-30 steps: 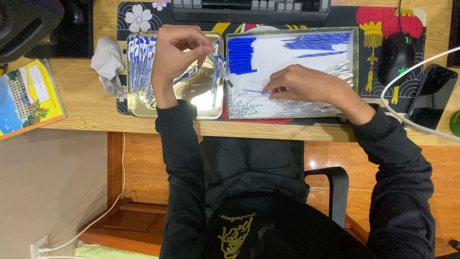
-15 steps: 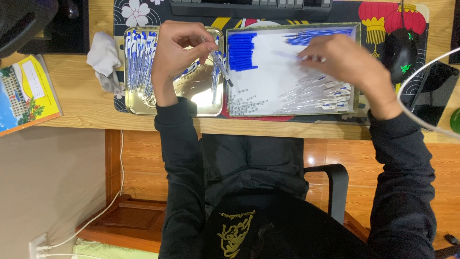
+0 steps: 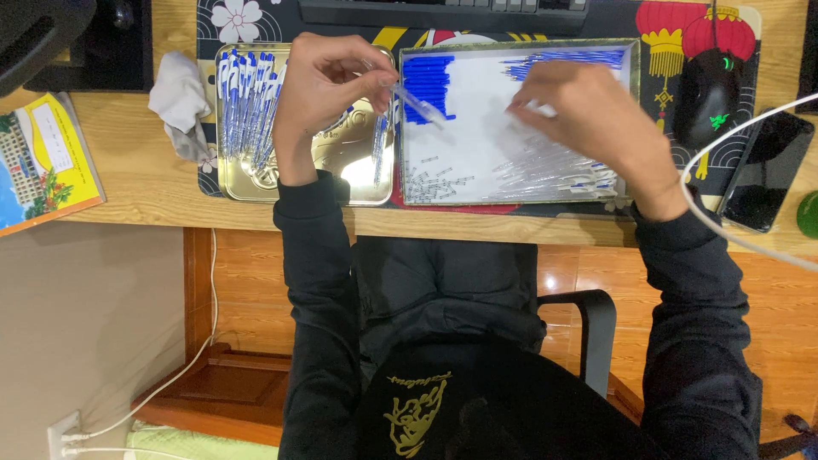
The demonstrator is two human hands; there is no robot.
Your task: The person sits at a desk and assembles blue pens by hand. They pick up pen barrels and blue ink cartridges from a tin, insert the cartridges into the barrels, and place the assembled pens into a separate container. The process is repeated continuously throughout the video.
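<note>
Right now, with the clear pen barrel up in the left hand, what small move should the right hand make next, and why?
Probably pinch one part from the white tray and carry it to the barrel. The left hand holds the barrel tip toward that tray, while the right hand sits over the loose clear parts there.

A home desk setup served as the workplace: a wooden surface [image 3: 136, 183] carried a keyboard [image 3: 443, 10], a black computer mouse [image 3: 710, 95] on a patterned desk mat [image 3: 690, 25] and a smartphone [image 3: 765, 175], with an office chair [image 3: 588, 319] and a wall socket [image 3: 64, 430] below.
</note>
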